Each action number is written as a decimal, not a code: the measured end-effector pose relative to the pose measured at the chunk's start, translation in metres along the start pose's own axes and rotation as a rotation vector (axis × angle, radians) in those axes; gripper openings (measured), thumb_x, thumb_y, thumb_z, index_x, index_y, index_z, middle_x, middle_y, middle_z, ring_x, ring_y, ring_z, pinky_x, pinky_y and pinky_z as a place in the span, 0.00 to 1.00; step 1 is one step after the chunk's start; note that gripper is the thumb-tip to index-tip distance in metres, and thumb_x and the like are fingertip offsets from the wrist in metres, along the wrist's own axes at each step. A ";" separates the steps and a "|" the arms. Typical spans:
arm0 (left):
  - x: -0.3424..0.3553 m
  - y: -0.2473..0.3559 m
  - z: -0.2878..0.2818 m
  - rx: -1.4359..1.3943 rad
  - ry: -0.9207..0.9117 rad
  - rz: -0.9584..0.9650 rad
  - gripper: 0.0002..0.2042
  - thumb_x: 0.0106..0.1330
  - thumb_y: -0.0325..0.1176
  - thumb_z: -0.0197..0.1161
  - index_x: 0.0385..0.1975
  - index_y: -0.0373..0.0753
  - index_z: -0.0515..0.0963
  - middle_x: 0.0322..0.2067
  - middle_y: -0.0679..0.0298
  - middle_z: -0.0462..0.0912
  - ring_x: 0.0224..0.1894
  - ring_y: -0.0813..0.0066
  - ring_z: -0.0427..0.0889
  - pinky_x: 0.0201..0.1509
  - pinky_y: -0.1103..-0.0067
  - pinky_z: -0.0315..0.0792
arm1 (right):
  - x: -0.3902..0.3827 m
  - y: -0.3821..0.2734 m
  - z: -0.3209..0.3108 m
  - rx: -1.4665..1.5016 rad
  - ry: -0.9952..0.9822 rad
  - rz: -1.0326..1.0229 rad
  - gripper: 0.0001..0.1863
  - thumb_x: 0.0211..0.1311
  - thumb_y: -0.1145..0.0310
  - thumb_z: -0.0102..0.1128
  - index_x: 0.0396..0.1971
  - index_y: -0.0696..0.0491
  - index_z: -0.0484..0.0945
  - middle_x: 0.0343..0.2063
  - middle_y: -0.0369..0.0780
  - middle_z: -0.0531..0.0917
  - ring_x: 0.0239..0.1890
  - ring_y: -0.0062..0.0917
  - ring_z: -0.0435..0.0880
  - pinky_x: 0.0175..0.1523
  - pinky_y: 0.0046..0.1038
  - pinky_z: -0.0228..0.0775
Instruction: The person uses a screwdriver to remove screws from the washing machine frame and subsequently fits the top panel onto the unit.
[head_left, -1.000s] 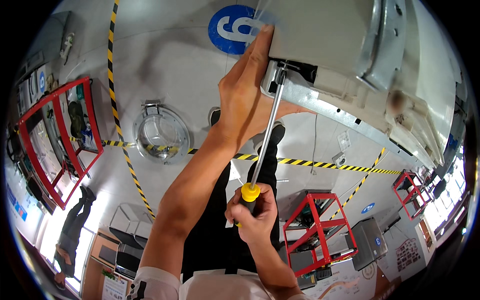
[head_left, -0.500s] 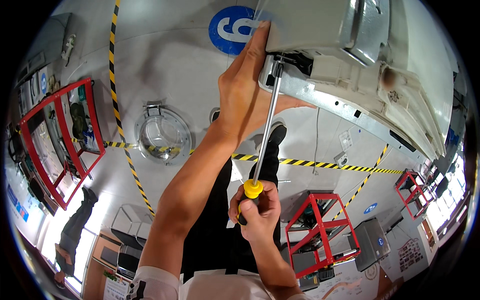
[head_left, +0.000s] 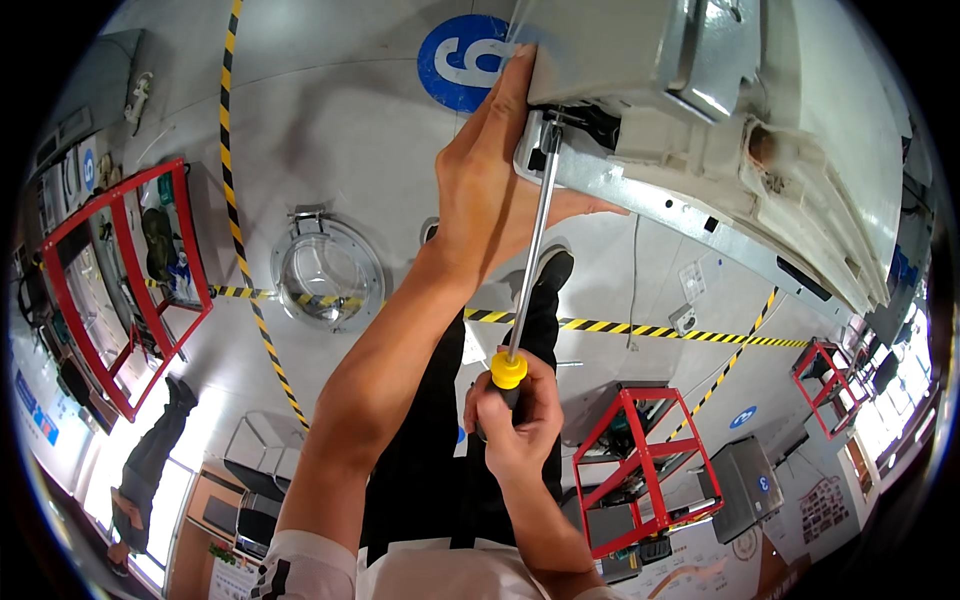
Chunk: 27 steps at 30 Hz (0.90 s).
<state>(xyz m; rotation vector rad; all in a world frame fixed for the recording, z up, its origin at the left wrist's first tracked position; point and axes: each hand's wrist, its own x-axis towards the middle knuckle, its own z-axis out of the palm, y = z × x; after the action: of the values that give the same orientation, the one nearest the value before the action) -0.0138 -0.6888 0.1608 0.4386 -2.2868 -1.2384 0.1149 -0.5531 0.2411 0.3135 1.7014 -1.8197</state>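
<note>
My right hand (head_left: 518,415) is closed around the handle of a long screwdriver (head_left: 532,255) with a yellow collar and dark grip. Its steel shaft runs up to the corner of a white washing machine cabinet (head_left: 610,60), and the tip meets the dark gap beside the metal edge strip (head_left: 640,192). Exactly what the tip touches is too small to tell. My left hand (head_left: 490,190) braces that same corner, fingers stretched along the side panel and thumb spread out below the strip. Beside the strip, the pale plastic inner part (head_left: 740,165) of the cabinet shows.
A round glass door (head_left: 328,275) with a metal ring lies on the floor to the left. Red-framed carts (head_left: 645,450) stand right and left (head_left: 120,280). Black-and-yellow tape (head_left: 640,326) marks the floor. Another person (head_left: 150,470) stands far left.
My right hand has turned a little on the handle, and the yellow collar has shifted slightly right and up. The cabinet appears slightly further left. My left hand keeps its place.
</note>
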 end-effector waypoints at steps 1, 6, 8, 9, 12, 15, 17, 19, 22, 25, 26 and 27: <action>0.000 0.002 -0.001 0.010 -0.005 0.003 0.55 0.24 0.47 0.80 0.57 0.29 0.59 0.43 0.52 0.77 0.40 0.63 0.81 0.43 0.78 0.76 | 0.003 -0.004 0.000 -0.013 0.011 0.066 0.23 0.61 0.60 0.55 0.48 0.61 0.64 0.16 0.39 0.70 0.14 0.21 0.69 0.18 0.19 0.62; 0.002 0.002 0.000 0.027 0.006 0.029 0.54 0.25 0.47 0.80 0.55 0.26 0.60 0.43 0.51 0.77 0.39 0.62 0.81 0.41 0.78 0.77 | 0.001 -0.014 -0.011 1.167 -0.491 0.552 0.28 0.64 0.49 0.46 0.51 0.59 0.64 0.11 0.36 0.65 0.08 0.17 0.63 0.12 0.20 0.56; 0.002 0.003 0.000 0.021 0.036 0.060 0.54 0.25 0.47 0.80 0.55 0.25 0.60 0.43 0.51 0.77 0.39 0.62 0.81 0.41 0.79 0.77 | -0.002 -0.008 -0.005 1.485 -0.624 0.543 0.29 0.65 0.46 0.39 0.52 0.57 0.64 0.12 0.35 0.65 0.09 0.16 0.62 0.13 0.20 0.56; 0.004 0.003 0.000 0.024 0.055 0.096 0.54 0.25 0.47 0.79 0.55 0.25 0.59 0.43 0.51 0.77 0.39 0.61 0.81 0.41 0.79 0.77 | -0.002 -0.006 -0.005 1.414 -0.618 0.523 0.30 0.65 0.45 0.38 0.53 0.57 0.63 0.12 0.36 0.66 0.09 0.17 0.63 0.14 0.21 0.57; 0.011 0.003 0.000 0.024 0.154 0.222 0.54 0.25 0.47 0.79 0.55 0.25 0.59 0.43 0.51 0.77 0.39 0.62 0.81 0.42 0.78 0.76 | 0.004 -0.008 -0.001 1.022 -0.593 0.460 0.34 0.65 0.41 0.29 0.57 0.56 0.60 0.17 0.39 0.69 0.16 0.23 0.69 0.18 0.24 0.60; 0.002 0.002 0.000 -0.053 0.034 0.021 0.54 0.25 0.47 0.80 0.55 0.26 0.59 0.43 0.51 0.77 0.40 0.62 0.81 0.43 0.78 0.76 | 0.010 -0.022 0.007 0.613 -0.369 0.560 0.37 0.62 0.37 0.28 0.58 0.55 0.58 0.26 0.43 0.71 0.21 0.25 0.71 0.18 0.25 0.61; -0.003 0.001 0.001 -0.092 -0.040 -0.097 0.54 0.25 0.46 0.80 0.56 0.27 0.59 0.44 0.50 0.76 0.40 0.61 0.81 0.43 0.77 0.76 | 0.002 -0.010 0.003 0.498 -0.164 0.333 0.27 0.64 0.51 0.45 0.54 0.57 0.61 0.26 0.42 0.72 0.19 0.23 0.72 0.18 0.23 0.62; -0.003 0.001 0.000 -0.095 -0.032 -0.086 0.54 0.25 0.46 0.80 0.57 0.28 0.58 0.44 0.50 0.76 0.40 0.61 0.81 0.43 0.77 0.76 | 0.000 -0.011 0.003 0.162 0.021 0.245 0.18 0.60 0.68 0.56 0.47 0.62 0.67 0.21 0.39 0.73 0.14 0.21 0.71 0.19 0.19 0.62; -0.001 0.000 0.000 -0.082 -0.019 -0.047 0.55 0.26 0.46 0.80 0.57 0.28 0.58 0.45 0.49 0.76 0.41 0.61 0.80 0.43 0.77 0.76 | 0.006 -0.012 -0.003 -0.043 -0.018 0.151 0.12 0.59 0.73 0.54 0.41 0.63 0.72 0.19 0.37 0.75 0.16 0.15 0.72 0.21 0.16 0.63; -0.001 0.001 0.000 -0.033 -0.006 -0.013 0.55 0.26 0.45 0.80 0.58 0.28 0.57 0.45 0.49 0.75 0.41 0.60 0.80 0.42 0.77 0.76 | 0.003 -0.019 -0.004 0.770 -0.294 0.389 0.20 0.63 0.61 0.52 0.43 0.64 0.70 0.17 0.38 0.72 0.12 0.16 0.68 0.16 0.17 0.60; 0.000 0.001 0.001 -0.020 0.000 -0.003 0.55 0.27 0.45 0.80 0.58 0.28 0.57 0.45 0.49 0.75 0.41 0.59 0.80 0.42 0.77 0.76 | 0.003 -0.022 -0.004 1.102 -0.400 0.495 0.22 0.63 0.58 0.51 0.43 0.65 0.69 0.16 0.38 0.71 0.11 0.16 0.67 0.14 0.18 0.59; 0.001 0.003 0.000 -0.017 0.001 0.002 0.55 0.27 0.45 0.80 0.58 0.29 0.57 0.46 0.49 0.75 0.40 0.59 0.80 0.41 0.77 0.76 | 0.003 -0.015 -0.007 1.261 -0.475 0.529 0.28 0.63 0.51 0.48 0.43 0.66 0.68 0.15 0.38 0.68 0.09 0.17 0.65 0.12 0.18 0.57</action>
<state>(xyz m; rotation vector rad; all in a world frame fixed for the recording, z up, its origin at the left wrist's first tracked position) -0.0151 -0.6878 0.1631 0.4298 -2.2737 -1.2556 0.1018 -0.5476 0.2504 0.6710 -0.0264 -2.0544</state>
